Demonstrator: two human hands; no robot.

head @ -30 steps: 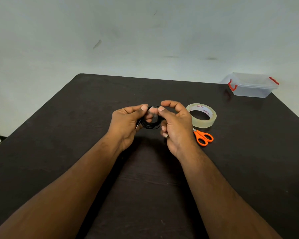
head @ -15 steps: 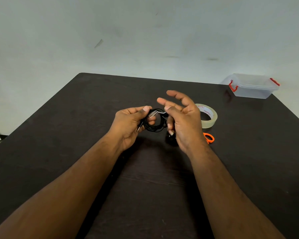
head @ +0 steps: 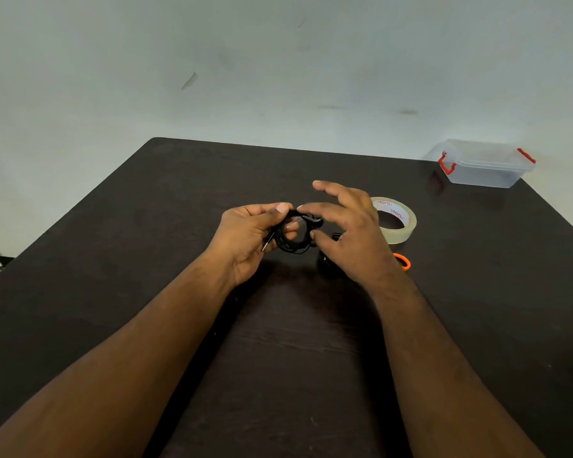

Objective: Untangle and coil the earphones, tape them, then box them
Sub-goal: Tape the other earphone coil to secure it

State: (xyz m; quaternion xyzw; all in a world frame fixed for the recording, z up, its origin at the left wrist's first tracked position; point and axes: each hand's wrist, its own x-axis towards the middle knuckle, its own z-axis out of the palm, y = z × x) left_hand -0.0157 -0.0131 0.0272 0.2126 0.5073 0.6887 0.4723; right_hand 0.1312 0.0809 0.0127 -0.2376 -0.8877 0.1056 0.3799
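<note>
My left hand pinches a small coil of black earphone cable between thumb and fingers, held just above the dark table; the metal plug sticks out at the coil's lower left. A strip of clear tape seems to cross the coil under my thumb. My right hand hovers at the coil's right side with fingers spread and lightly bent, its index fingertip close to the coil's top. The roll of clear tape lies flat just right of that hand. The clear plastic box with red latches stands at the far right corner.
Orange-handled scissors lie on the table behind my right wrist, mostly hidden. A small dark object sits on the table under my right palm. A pale wall rises behind the table's far edge.
My right hand let go of the coil, spread its fingers and drew slightly right. My left hand keeps pinching the coil in the same spot.
</note>
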